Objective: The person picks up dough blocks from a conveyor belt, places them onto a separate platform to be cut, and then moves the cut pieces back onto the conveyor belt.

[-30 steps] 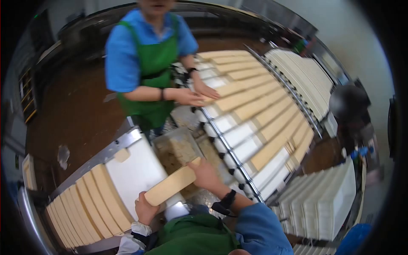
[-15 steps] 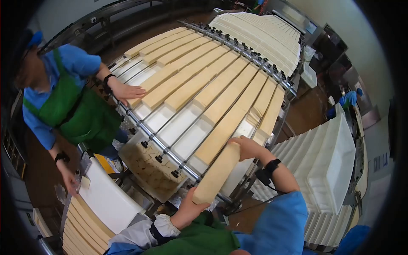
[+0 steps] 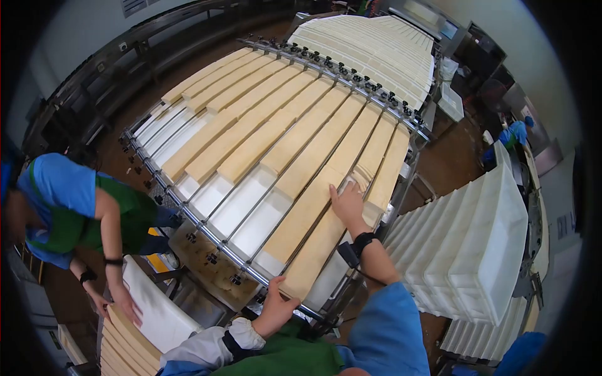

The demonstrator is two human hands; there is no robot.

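Rack [image 3: 411, 135] of long parallel lanes, mostly loaded: tan slabs lie lengthwise in nearly every lane. Bare white floor shows only at the near ends of the lanes left of centre, so by my reading the filling is well along, with those gaps left. The slab [image 3: 316, 247] being handled is already down in a lane toward the right side. It lies flat, its near end at the rack's front rail and its far end under the palm. Right hand [image 3: 347, 203]: flat, fingers straight and close together, pressing down on the slab's far end, not gripping. Left hand [image 3: 276, 306]: at the slab's near end, fingers loosely spread against it and not closed round it. At far left a co-worker's hand [image 3: 128, 305] rests on a stack [image 3: 119, 344] of like slabs. Stacked white trays [image 3: 483, 244] stand to the right, well apart from both hands.
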